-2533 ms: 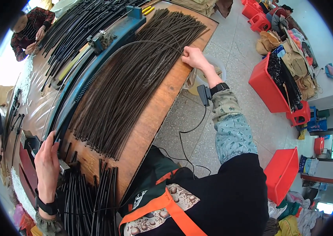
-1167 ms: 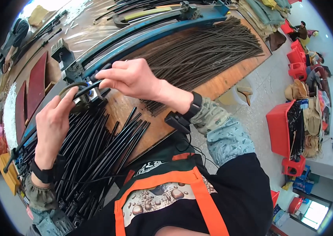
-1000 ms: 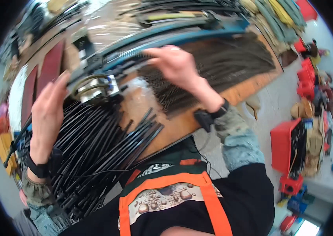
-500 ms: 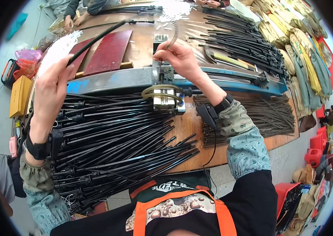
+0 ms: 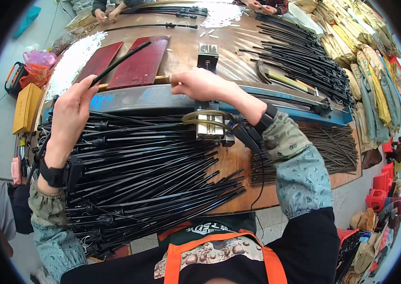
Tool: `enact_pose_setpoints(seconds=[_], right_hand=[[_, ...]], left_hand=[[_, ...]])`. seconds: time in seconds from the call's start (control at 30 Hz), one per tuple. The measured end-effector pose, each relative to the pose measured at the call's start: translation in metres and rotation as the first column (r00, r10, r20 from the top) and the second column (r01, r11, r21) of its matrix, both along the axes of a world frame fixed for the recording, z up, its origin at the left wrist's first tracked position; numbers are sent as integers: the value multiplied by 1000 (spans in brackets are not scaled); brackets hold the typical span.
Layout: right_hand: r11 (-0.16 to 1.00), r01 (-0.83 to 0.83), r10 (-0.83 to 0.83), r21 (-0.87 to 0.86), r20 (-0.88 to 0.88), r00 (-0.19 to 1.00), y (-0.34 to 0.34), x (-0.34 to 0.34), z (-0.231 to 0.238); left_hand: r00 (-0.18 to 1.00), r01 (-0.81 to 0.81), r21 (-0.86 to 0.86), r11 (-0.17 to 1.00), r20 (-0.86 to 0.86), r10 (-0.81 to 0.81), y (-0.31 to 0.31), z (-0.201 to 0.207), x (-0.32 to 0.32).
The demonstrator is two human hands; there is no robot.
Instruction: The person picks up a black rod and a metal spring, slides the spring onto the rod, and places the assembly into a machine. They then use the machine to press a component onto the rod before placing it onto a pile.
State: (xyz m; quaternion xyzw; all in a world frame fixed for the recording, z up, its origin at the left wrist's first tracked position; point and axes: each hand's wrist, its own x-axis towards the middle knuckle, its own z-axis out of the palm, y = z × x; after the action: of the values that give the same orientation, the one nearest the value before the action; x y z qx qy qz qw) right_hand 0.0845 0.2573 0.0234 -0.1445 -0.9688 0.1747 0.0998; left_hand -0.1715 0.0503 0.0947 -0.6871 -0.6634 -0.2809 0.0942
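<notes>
My left hand (image 5: pixel 73 102) is closed around a slim black tube (image 5: pixel 121 62), which slants up and to the right over the red boards. At the tube's upper end a short, blurred piece of coil spring (image 5: pixel 159 39) shows. My right hand (image 5: pixel 203 85) is held over the blue metal rail, fingers curled together; anything between them is hidden. Under its wrist sits a small metal clamp device (image 5: pixel 208 125) with a looped hose (image 5: pixel 196 115). A large pile of black tubes (image 5: pixel 148 161) lies below my left hand. Many loose coil springs (image 5: pixel 326 146) lie to the right.
The blue metal rail (image 5: pixel 139 98) crosses the table. Two red boards (image 5: pixel 136 66) lie beyond it. More black tubes (image 5: pixel 300 61) and a yellow-handled tool (image 5: pixel 285 80) are at the right. White small parts (image 5: pixel 75 59) are heaped at the left. Other people's hands (image 5: pixel 106 15) work at the far side.
The spring that stood up from my right hand now shows at the tube's end. My right hand has moved slightly left and down; my left hand has shifted right with the tube.
</notes>
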Motion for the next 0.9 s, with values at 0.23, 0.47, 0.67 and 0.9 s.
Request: enact_pose_setpoints(seconds=[0.23,0.47,0.67,0.9], right_hand=[[913,324,-278,247,-205,939,21,120,-19],[797,513,-448,320,-258,856,24,247,-22],[828,503,-448,249,-247,859,23,238,-35],[819,524,-456,235,-290,842,27,234,-40]], left_hand=[[983,13,-15,1000,-182,-16,15,-27,-22],[896,429,-73,900,-93,-435,114,-79,75],[922,382,-110,918,-16,-386,107,-96,71],[937,350,-160,923,43,-347,120,-97,76]])
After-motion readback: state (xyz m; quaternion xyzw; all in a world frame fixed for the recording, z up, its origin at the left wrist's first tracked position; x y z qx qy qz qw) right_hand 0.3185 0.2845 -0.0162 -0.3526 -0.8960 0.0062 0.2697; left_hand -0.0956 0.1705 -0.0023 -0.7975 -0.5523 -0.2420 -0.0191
